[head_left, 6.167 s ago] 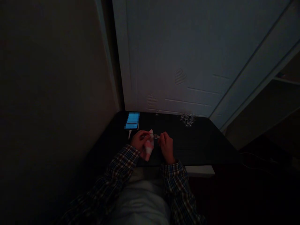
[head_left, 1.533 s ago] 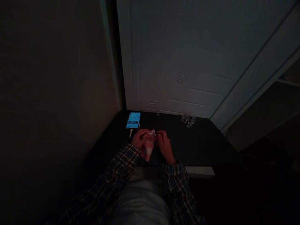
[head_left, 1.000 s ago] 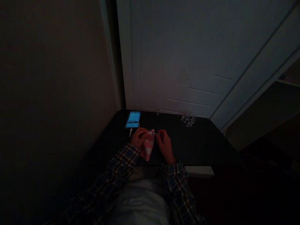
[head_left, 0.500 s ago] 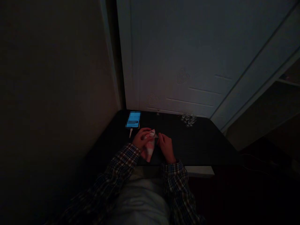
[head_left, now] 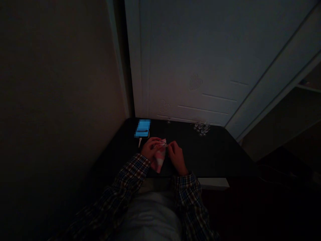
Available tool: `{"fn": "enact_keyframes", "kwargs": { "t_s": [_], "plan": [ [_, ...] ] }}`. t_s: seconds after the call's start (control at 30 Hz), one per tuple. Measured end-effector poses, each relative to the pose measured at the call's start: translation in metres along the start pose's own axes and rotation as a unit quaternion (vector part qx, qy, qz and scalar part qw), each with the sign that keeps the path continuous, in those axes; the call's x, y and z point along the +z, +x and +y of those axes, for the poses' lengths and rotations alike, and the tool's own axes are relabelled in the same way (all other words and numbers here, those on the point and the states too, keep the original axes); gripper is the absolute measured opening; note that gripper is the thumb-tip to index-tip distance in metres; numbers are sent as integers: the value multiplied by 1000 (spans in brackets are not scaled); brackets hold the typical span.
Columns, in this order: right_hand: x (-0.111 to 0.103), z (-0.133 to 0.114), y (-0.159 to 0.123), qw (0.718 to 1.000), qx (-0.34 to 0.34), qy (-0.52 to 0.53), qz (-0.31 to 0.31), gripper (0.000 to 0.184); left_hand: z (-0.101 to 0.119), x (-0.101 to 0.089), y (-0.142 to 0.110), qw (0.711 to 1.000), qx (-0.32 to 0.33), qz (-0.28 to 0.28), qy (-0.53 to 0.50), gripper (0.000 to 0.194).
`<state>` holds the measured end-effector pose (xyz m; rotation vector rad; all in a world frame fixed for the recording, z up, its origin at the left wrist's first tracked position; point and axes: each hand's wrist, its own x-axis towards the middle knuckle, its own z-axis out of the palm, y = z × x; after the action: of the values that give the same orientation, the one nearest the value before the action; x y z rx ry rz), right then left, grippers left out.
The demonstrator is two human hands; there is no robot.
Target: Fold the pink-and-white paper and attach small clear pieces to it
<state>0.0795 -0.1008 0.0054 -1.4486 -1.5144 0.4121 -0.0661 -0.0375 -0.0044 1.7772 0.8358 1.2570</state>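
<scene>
My left hand [head_left: 149,147] is closed on a pink-and-white cloth [head_left: 158,159], which hangs down toward the table's front edge. A small clear, shiny piece [head_left: 164,144] lies against the upper part of the cloth, close to the left fingertips. To the right of it, my right hand [head_left: 177,154] is closed in a pinch, its fingertips right beside the shiny piece. Dim light hides what sits between those fingers. Toward the back right of the dark table [head_left: 208,155] is a pile of similar clear, shiny pieces [head_left: 202,128].
A phone with a lit blue screen [head_left: 142,128] lies at the back left, a white cable plug [head_left: 139,142] below it. One more small shiny piece [head_left: 169,121] stands by the white panel [head_left: 180,67]. Under the front edge is a white box-like object [head_left: 213,183].
My right hand has shifted slightly left, toward the cloth. The shiny piece has turned or moved a little left against the cloth. My left hand has barely moved.
</scene>
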Motion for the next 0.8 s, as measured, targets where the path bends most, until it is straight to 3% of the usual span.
{"fn": "enact_keyframes", "kwargs": {
  "t_s": [0.23, 0.8],
  "plan": [
    [-1, -2, 0, 1000, -27, 9, -9, 13, 0, -1, 1, 1000, 12, 13, 8, 18],
    [0, -2, 0, 1000, -6, -13, 13, 26, -2, -1, 1, 1000, 4, 1, 27, 22]
  ]
}}
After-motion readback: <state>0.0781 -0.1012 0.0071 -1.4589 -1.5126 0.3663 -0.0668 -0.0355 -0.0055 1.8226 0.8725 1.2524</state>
